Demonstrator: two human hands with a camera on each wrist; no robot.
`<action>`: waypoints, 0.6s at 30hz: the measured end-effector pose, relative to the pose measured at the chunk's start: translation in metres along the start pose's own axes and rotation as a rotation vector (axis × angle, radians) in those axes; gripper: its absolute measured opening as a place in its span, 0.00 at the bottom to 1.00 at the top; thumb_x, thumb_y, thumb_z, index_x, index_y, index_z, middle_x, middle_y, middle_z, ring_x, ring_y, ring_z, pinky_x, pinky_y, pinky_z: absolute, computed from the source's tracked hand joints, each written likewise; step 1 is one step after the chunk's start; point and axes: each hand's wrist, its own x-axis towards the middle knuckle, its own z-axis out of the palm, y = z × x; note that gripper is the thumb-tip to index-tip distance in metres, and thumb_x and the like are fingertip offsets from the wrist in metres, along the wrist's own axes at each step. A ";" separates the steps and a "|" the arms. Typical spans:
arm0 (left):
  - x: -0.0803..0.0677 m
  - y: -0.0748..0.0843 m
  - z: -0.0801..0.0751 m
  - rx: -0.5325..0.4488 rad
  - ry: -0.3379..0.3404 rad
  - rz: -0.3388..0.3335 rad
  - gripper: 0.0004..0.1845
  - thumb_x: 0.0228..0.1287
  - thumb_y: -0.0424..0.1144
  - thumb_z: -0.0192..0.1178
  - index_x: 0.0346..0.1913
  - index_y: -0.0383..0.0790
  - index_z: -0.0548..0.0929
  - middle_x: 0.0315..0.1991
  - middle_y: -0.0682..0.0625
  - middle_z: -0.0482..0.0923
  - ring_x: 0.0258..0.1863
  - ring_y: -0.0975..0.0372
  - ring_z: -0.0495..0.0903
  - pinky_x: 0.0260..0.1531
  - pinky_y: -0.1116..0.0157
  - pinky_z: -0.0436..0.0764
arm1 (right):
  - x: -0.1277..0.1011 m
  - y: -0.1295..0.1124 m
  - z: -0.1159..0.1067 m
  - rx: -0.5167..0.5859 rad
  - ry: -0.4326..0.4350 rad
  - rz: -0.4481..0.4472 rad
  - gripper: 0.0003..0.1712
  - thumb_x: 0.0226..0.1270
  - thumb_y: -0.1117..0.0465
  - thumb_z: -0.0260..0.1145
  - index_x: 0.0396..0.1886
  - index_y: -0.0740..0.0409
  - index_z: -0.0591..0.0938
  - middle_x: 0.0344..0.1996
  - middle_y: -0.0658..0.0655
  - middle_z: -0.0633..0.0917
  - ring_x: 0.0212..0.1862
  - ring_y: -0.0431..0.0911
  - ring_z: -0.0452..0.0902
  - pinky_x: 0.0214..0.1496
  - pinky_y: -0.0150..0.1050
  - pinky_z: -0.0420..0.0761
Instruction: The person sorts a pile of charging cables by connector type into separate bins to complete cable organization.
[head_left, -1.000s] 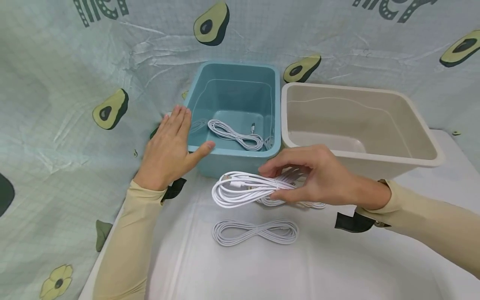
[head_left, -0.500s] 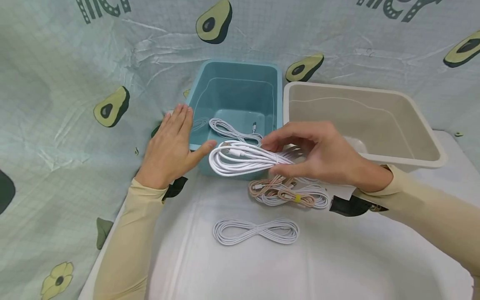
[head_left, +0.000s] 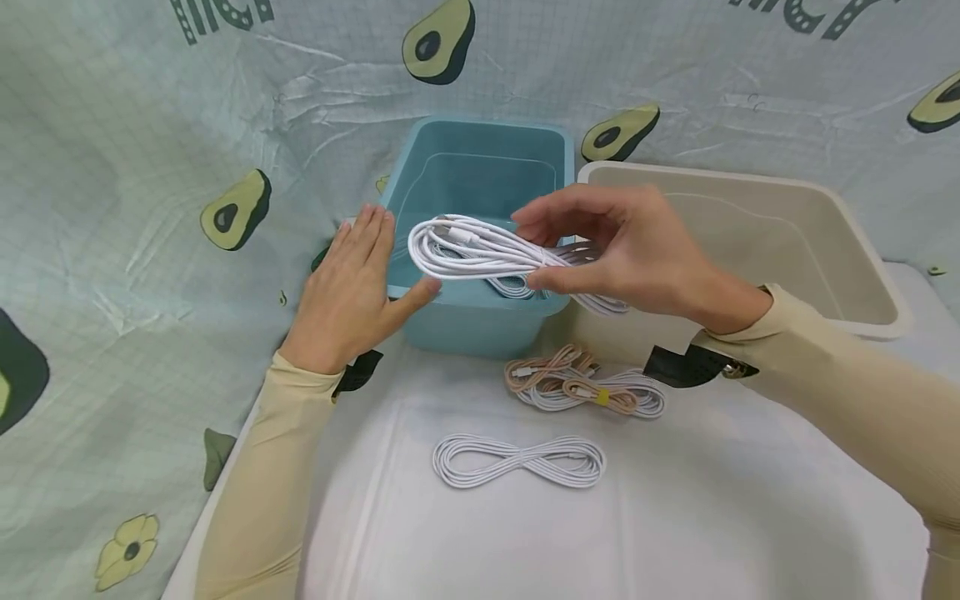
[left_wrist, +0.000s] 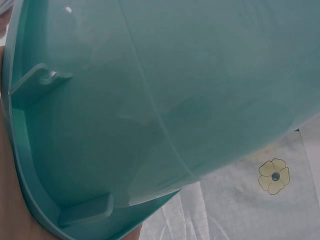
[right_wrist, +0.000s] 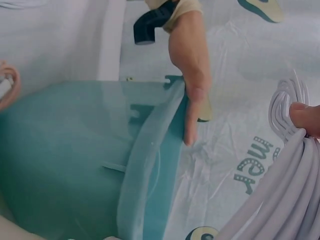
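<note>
My right hand (head_left: 626,242) pinches a coiled white cable (head_left: 480,250) between thumb and fingers, above the front of the blue bin (head_left: 480,321). In the right wrist view the cable's loops (right_wrist: 280,200) hang close to the camera, with the thumb across them. My left hand (head_left: 348,292) rests with straight fingers on the bin's left rim, thumb by the front corner. The left wrist view shows the bin's outer wall (left_wrist: 150,100) under its rim. Inside the bin lies another white cable (head_left: 512,287), largely hidden by the held one.
A beige bin (head_left: 757,183) stands right of the blue one. On the white table before the bins lie a pile of beige and white cables (head_left: 588,387) and a white cable coiled in a figure eight (head_left: 519,460). A printed sheet (head_left: 315,100) hangs behind.
My right hand has lifted the coiled white cable away from the table pile, up and forward to above the blue bin, uncovering the beige cable. The left hand stays on the rim.
</note>
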 end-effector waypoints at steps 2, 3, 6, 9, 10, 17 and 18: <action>0.000 0.000 0.001 -0.003 0.011 0.003 0.54 0.72 0.69 0.53 0.82 0.30 0.52 0.83 0.35 0.52 0.86 0.48 0.48 0.87 0.50 0.48 | 0.007 0.000 0.000 -0.002 0.004 0.003 0.27 0.53 0.70 0.81 0.55 0.60 0.87 0.48 0.54 0.91 0.46 0.39 0.87 0.51 0.27 0.87; 0.000 0.000 0.001 -0.003 0.016 0.005 0.54 0.72 0.69 0.53 0.82 0.30 0.52 0.83 0.35 0.52 0.86 0.48 0.48 0.87 0.50 0.48 | 0.010 0.000 -0.001 0.000 0.007 0.005 0.27 0.54 0.70 0.81 0.55 0.60 0.88 0.48 0.55 0.91 0.46 0.39 0.87 0.52 0.27 0.87; -0.001 0.000 0.000 -0.007 0.015 0.001 0.54 0.72 0.71 0.52 0.82 0.32 0.50 0.83 0.36 0.51 0.86 0.48 0.47 0.87 0.50 0.48 | 0.020 -0.001 0.000 -0.003 0.018 0.001 0.26 0.54 0.69 0.81 0.55 0.59 0.88 0.49 0.54 0.91 0.46 0.40 0.87 0.52 0.28 0.87; -0.002 0.000 -0.001 -0.016 0.013 -0.008 0.54 0.72 0.72 0.50 0.83 0.35 0.46 0.84 0.38 0.47 0.86 0.49 0.46 0.87 0.49 0.48 | 0.030 -0.002 0.000 -0.009 0.022 -0.006 0.26 0.54 0.68 0.81 0.55 0.58 0.88 0.49 0.54 0.91 0.46 0.40 0.87 0.53 0.28 0.88; -0.002 0.001 -0.002 -0.021 0.011 -0.012 0.54 0.72 0.72 0.50 0.83 0.36 0.45 0.85 0.39 0.46 0.86 0.49 0.45 0.87 0.48 0.48 | 0.033 -0.003 0.000 -0.011 0.022 -0.012 0.26 0.54 0.68 0.81 0.55 0.59 0.88 0.49 0.54 0.91 0.46 0.40 0.86 0.54 0.28 0.87; -0.005 0.003 -0.006 -0.027 -0.025 -0.028 0.54 0.72 0.72 0.49 0.83 0.35 0.47 0.85 0.40 0.47 0.87 0.50 0.43 0.87 0.50 0.45 | 0.051 -0.003 0.002 -0.028 0.038 0.002 0.27 0.55 0.66 0.82 0.57 0.58 0.87 0.50 0.54 0.90 0.47 0.39 0.86 0.57 0.28 0.86; -0.005 0.004 -0.007 -0.028 -0.030 -0.030 0.54 0.72 0.72 0.49 0.83 0.34 0.48 0.85 0.39 0.47 0.87 0.50 0.43 0.88 0.51 0.44 | 0.053 -0.003 0.002 -0.032 0.041 0.009 0.27 0.56 0.66 0.81 0.57 0.58 0.87 0.50 0.54 0.90 0.48 0.39 0.86 0.57 0.28 0.85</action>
